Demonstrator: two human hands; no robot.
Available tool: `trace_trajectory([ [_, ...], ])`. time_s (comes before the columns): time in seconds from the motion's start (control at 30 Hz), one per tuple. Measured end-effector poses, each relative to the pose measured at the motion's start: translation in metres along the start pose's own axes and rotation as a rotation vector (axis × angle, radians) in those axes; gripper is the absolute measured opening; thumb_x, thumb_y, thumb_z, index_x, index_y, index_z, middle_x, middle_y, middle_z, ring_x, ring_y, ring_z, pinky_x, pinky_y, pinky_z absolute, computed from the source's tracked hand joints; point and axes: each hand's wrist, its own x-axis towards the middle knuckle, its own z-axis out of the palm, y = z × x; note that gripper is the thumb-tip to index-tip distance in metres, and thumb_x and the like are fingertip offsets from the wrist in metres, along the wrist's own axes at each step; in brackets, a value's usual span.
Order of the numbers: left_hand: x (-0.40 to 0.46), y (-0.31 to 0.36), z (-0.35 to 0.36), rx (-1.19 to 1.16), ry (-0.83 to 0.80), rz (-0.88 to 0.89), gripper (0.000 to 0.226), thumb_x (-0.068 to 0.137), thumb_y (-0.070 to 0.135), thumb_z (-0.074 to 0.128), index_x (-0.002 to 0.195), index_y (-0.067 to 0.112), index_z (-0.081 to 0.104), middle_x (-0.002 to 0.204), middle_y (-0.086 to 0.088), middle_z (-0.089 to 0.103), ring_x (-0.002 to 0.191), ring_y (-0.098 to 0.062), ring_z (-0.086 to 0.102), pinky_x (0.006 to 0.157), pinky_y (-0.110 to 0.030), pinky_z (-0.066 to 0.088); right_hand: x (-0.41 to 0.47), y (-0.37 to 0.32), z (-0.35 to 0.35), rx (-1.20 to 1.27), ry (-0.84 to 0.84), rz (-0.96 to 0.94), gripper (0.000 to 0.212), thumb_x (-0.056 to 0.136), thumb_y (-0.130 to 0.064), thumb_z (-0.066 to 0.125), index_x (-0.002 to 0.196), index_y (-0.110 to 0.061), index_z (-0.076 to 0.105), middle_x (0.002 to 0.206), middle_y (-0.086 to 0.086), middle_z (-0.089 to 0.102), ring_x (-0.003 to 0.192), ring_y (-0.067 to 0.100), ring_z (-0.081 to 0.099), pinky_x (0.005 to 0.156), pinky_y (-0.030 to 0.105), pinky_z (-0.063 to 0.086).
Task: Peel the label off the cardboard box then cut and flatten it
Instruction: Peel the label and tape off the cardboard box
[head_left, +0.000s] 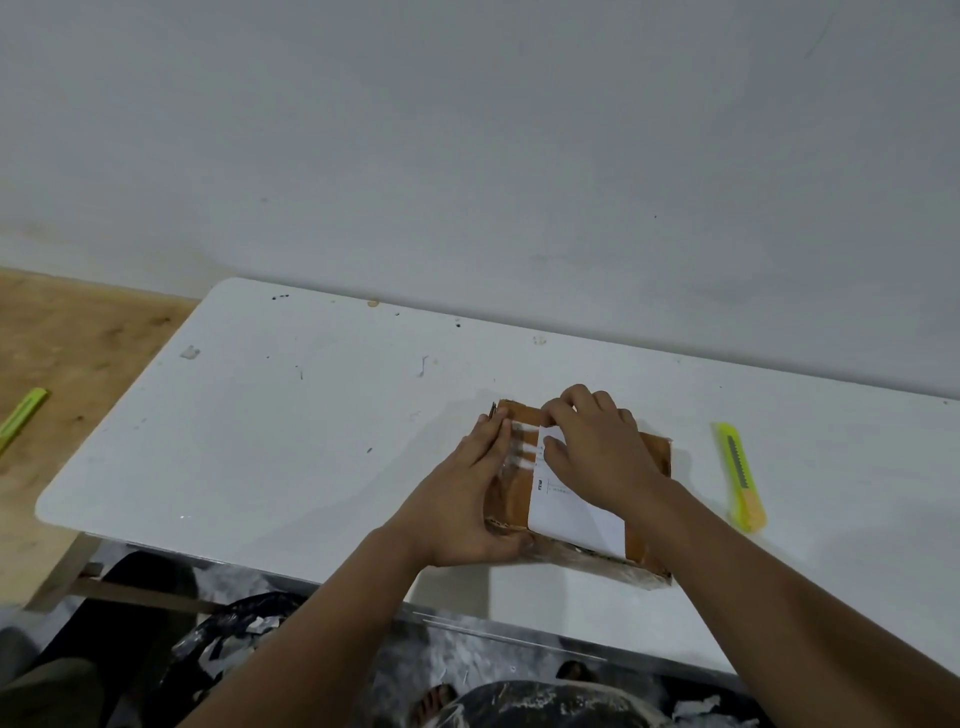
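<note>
Cardboard box (652, 457) lies flat on white worktop (291, 426) near its front edge, w/ left hand (467, 512) clamped on box's left side, right hand (597, 447) pressed fingers-down on white label (576, 514) atop it, yellow-green cutter (740, 475) just right of box.

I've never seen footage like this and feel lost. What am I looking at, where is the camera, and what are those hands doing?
There is one picture, from a camera worn on a person's head, looking down at their bare hands. A white table holds a cardboard box with a white label. The left hand steadies the box's left side. The right hand lies on the label, fingers at its far edge. A yellow-green cutter lies untouched to the right.
</note>
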Motion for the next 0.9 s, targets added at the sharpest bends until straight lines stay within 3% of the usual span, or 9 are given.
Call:
trace_trajectory([
  [0.4,0.001,-0.002,0.004,-0.009,0.000,-0.009,0.126,0.072,0.071,0.069,0.158,0.034,-0.016,0.161,0.027,-0.027,0.155,-0.006,-0.006,0.121,-0.039,0.033,-0.006,-0.005,0.007,-0.015,0.027,0.041,0.029,0.093,-0.029,0.045,0.121,-0.025,0.049,0.125,0.000,0.046,0.111,0.025,0.042,0.090,0.038,0.038],
  [0.57,0.002,-0.003,0.005,-0.007,0.002,-0.022,0.126,0.070,0.072,0.066,0.158,0.032,-0.015,0.164,0.021,-0.022,0.155,-0.007,-0.008,0.122,-0.041,0.030,-0.005,-0.006,0.008,-0.036,0.009,0.036,0.031,0.094,-0.030,0.042,0.124,-0.024,0.045,0.127,0.001,0.043,0.112,0.026,0.040,0.092,0.040,0.038],
  [0.9,0.000,-0.002,0.004,-0.019,0.006,-0.013,0.120,0.072,0.069,0.065,0.154,0.040,-0.017,0.165,0.022,-0.019,0.155,-0.007,-0.008,0.123,-0.039,0.028,-0.006,-0.004,0.013,-0.058,0.034,-0.003,0.021,0.098,-0.029,0.039,0.117,-0.022,0.047,0.126,0.002,0.042,0.110,0.026,0.038,0.089,0.040,0.039],
])
